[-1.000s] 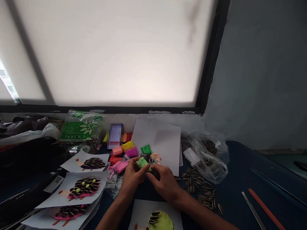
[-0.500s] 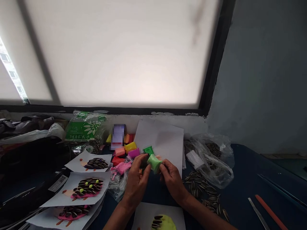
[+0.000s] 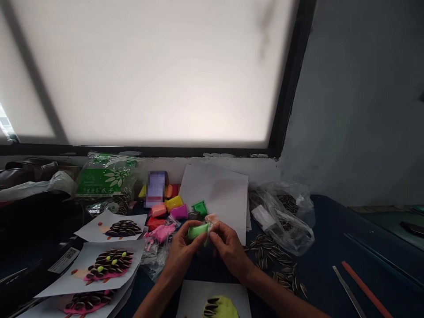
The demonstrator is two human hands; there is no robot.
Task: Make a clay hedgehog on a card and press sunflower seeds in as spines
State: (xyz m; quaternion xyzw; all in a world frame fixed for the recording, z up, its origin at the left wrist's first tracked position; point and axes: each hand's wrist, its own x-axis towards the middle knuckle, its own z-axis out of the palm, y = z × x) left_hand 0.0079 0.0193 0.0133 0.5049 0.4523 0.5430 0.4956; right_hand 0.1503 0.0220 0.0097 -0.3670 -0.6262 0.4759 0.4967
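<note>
Between my two hands is a small packet of light green modelling clay [image 3: 198, 231]. My left hand [image 3: 181, 247] is closed round the packet's body. At its right end, the fingers of my right hand [image 3: 228, 243] pinch the clear wrapper. Just below my hands lies a white sheet [image 3: 192, 300] bearing a yellow-green clay shape [image 3: 223, 307] with several sunflower seeds stuck in it. Beyond the hands are a darker green clay packet [image 3: 199, 207] and a peach-coloured lump [image 3: 212, 218], partly hidden by my fingers.
Finished-looking hedgehog pictures [image 3: 109, 265] of seeds and clay are stacked at left. Behind are coloured clay packets [image 3: 174, 203], a phone [image 3: 155, 187], blank paper [image 3: 215, 185] and a green seed bag [image 3: 102, 179]. Loose sunflower seeds [image 3: 268, 251], a plastic bag [image 3: 288, 221] and tweezers [image 3: 347, 289] lie right.
The green packet has turned to lie more sideways, deeper in my left hand. My right hand has come closer to it at the wrapper end. The whole view has shifted slightly.
</note>
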